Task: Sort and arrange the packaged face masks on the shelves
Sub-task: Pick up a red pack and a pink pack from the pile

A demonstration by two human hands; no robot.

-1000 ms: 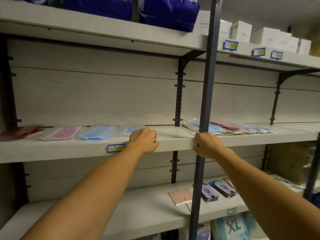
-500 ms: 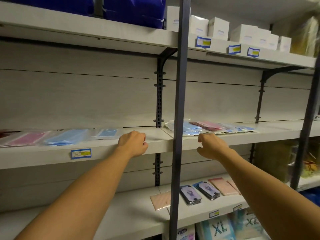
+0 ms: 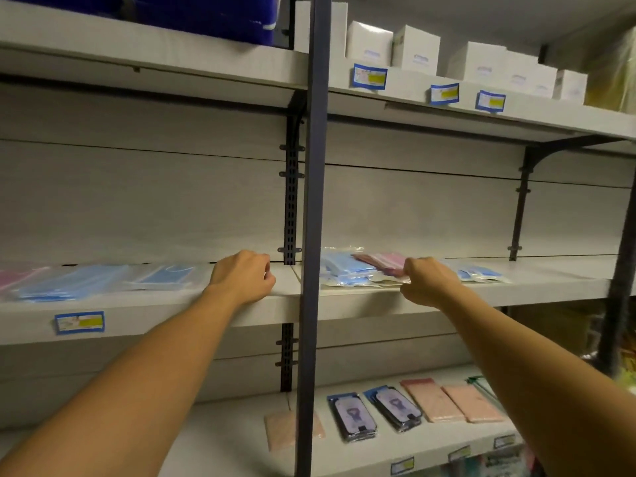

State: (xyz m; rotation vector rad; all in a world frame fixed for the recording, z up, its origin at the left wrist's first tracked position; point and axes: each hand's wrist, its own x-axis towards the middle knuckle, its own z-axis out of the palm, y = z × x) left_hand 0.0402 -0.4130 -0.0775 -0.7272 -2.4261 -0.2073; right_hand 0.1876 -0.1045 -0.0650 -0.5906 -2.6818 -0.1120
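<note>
Right hand [image 3: 426, 280] is pinching the loose heap of clear-wrapped blue and pink face-mask packets [image 3: 361, 268] on the grey middle shelf [image 3: 550, 280] at 3 o'clock, left hand [image 3: 242, 277] is resting clenched, holding nothing, at 9 o'clock; slick packets are likely sliding off if tugged.

White boxes [image 3: 416, 49] line the top shelf above me, beside dark blue bulk packs [image 3: 206, 15]; a dark upright post [image 3: 315, 235] stands before me.
</note>
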